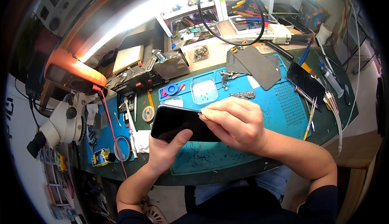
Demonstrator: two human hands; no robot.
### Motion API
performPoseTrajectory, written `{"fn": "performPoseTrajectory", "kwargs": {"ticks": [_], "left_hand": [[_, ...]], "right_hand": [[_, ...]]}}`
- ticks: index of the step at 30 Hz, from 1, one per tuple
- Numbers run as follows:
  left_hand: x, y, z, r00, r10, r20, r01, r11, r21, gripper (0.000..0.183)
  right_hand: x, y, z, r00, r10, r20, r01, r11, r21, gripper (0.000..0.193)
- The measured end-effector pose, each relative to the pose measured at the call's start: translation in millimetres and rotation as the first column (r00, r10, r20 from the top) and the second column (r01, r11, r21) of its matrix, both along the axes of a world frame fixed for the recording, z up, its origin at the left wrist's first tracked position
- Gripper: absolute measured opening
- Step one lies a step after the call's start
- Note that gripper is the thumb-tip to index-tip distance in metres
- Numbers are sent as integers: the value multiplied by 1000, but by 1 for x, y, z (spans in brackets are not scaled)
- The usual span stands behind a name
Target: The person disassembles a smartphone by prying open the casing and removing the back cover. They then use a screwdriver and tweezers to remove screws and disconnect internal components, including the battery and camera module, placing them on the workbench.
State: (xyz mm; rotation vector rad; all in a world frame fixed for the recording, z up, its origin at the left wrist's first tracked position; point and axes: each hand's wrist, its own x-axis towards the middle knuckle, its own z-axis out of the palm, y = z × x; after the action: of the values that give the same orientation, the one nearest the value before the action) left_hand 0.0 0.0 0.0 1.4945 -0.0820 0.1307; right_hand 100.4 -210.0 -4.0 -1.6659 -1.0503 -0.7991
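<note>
A dark smartphone (178, 123) is tilted above the blue work mat (210, 157), its black glassy face toward me. My left hand (167, 150) is closed around its lower left part, with the thumb lying across the face. At the phone's right upper edge, my right hand (239, 123) is closed in a pinch, the fingertips touching that edge. Whatever may sit between those fingertips is too small to make out. Just beyond the phone stands a clear square dish (204, 90) with tiny dark bits inside.
An orange multimeter (75, 68) and a white microscope arm (67, 118) stand at the left. Flat grey plates (257, 64) and another black phone (306, 84) lie at the right back. Tool trays (247, 13) fill the rear, under a black cable loop (198, 13).
</note>
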Motion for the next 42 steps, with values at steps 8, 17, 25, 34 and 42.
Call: {"fn": "performPoseTrajectory", "kwargs": {"ticks": [8, 17, 25, 34, 42], "left_hand": [[5, -8, 1, 961, -34, -276, -77, 921, -382, 44], [7, -4, 13, 894, -190, -407, -39, 870, -492, 38], [-1, -13, 11, 778, -409, -477, 127, 846, -518, 42], [-2, -8, 10, 715, -494, -496, 195, 821, -537, 48], [-2, -8, 11, 704, -510, -494, 198, 810, -553, 50]], "right_hand": [[-1, 5, 5, 964, -29, -266, -11, 989, -148, 12], [-6, -23, 39, 932, -128, -339, 2, 938, -347, 46], [58, -123, 40, 799, -599, -56, 402, 601, -691, 19], [91, -90, 25, 858, -473, -199, 258, 733, -629, 25], [43, -36, 24, 965, -235, -116, 123, 797, -591, 15]]}}
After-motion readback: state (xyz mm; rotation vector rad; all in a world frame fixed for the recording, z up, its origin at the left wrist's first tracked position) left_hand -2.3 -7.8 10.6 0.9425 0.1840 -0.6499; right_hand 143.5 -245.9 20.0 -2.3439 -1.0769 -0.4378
